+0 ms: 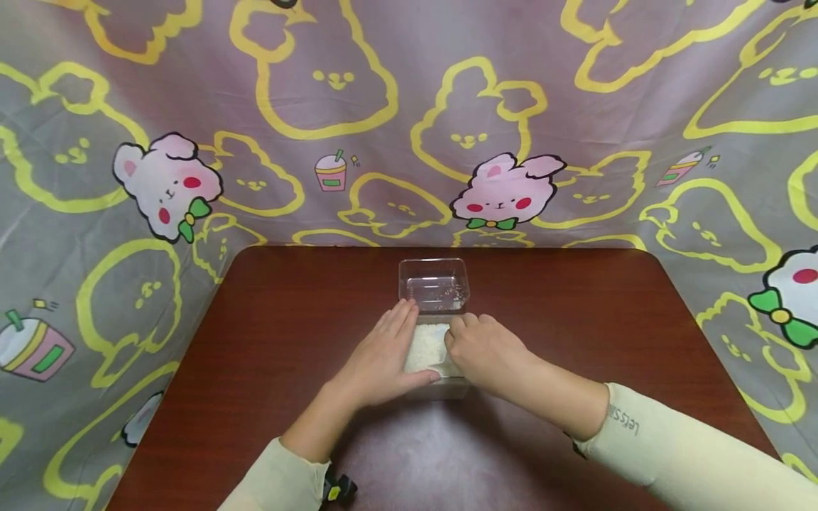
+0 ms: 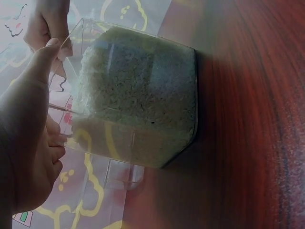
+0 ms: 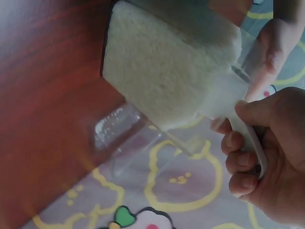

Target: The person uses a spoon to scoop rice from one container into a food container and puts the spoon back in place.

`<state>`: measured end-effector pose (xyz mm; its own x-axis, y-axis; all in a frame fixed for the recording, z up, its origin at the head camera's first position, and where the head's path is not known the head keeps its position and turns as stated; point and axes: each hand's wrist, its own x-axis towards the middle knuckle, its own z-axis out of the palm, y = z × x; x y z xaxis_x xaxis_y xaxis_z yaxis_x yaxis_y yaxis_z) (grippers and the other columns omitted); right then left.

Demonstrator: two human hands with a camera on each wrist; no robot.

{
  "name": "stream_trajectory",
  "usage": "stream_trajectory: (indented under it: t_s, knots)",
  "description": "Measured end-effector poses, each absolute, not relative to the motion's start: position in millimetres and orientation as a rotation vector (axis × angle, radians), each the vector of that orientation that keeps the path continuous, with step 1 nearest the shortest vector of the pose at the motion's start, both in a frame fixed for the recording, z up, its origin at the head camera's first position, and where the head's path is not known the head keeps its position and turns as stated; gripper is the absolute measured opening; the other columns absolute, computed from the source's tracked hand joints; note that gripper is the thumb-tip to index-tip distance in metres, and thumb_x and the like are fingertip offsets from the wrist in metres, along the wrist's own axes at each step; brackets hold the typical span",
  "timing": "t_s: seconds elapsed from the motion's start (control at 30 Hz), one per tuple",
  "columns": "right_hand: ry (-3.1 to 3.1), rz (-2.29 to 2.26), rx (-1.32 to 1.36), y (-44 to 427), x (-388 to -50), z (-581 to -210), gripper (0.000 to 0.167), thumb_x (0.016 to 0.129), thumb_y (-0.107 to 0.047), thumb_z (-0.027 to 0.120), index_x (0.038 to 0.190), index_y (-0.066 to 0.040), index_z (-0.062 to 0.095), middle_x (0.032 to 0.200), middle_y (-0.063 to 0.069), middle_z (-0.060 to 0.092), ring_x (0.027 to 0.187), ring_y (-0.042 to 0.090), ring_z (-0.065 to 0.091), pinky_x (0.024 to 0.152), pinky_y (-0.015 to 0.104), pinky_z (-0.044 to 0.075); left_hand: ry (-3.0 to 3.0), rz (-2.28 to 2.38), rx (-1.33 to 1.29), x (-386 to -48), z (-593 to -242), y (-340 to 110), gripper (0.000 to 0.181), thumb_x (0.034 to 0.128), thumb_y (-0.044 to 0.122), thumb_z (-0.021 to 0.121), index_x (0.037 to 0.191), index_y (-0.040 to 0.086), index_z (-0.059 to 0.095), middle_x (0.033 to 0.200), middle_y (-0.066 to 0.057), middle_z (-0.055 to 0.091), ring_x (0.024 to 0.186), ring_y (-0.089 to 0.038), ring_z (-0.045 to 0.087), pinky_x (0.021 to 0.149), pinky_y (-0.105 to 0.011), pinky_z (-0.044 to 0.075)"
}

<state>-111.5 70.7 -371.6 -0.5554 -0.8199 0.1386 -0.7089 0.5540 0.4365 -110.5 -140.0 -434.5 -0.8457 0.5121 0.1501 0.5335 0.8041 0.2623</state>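
A tall clear container [image 1: 441, 389] full of white rice [image 1: 424, 348] stands near the middle of the table. My left hand [image 1: 378, 358] rests along its left rim with straight fingers, the thumb lying across the near edge. At the right side of the opening, my right hand [image 1: 488, 351] grips the handle of a white scoop [image 3: 251, 139]. The scoop's head lies at the rice surface, partly sunk or covered; how deep, I cannot tell. Just behind stands a shallow clear box [image 1: 434, 264] with a few rice grains inside.
The brown table [image 1: 287, 305] spreads on both sides of the containers. A patterned curtain [image 1: 396, 106] hangs behind the table and along both sides. A pale glare covers the table's near part.
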Motion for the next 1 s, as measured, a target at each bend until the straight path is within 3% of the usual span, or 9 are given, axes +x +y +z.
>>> stream_trajectory:
  t_s: [0.5, 0.77, 1.0]
  knots:
    - [-2.569, -0.083, 1.223, 78.9, -107.2, -395.2, 0.012, 0.077, -0.003, 0.069, 0.089, -0.002, 0.067, 0.077, 0.006, 0.057, 0.064, 0.021, 0.053, 0.055, 0.033, 0.049, -2.933, -0.521, -0.833, -106.7, -435.9, -137.4, 0.109, 0.0838, 0.073, 0.054, 0.155, -0.002, 0.021, 0.164, -0.014, 0.019, 0.153, -0.025, 0.013, 0.122, -0.039, 0.018]
    - [-2.544, 0.147, 1.119, 90.0, -100.1, -396.6, 0.012, 0.085, -0.011, 0.07, 0.08, -0.006, 0.06, 0.069, 0.002, 0.051, 0.059, 0.019, 0.048, 0.053, 0.03, 0.043, -2.932, -0.533, -0.827, -107.4, -435.2, -138.1, 0.11, 0.0836, 0.073, 0.054, 0.155, -0.002, 0.019, 0.164, -0.015, 0.017, 0.153, -0.025, 0.012, 0.122, -0.039, 0.017]
    - [-2.517, 0.328, 1.044, 106.2, -91.9, -410.9, 0.012, 0.092, -0.017, 0.063, 0.091, -0.006, 0.06, 0.072, -0.001, 0.043, 0.063, 0.016, 0.042, 0.056, 0.028, 0.039, -2.93, -0.55, -0.817, -108.1, -434.8, -139.7, 0.111, 0.0828, 0.074, 0.055, 0.155, -0.002, 0.018, 0.164, -0.014, 0.016, 0.152, -0.026, 0.013, 0.122, -0.039, 0.017]
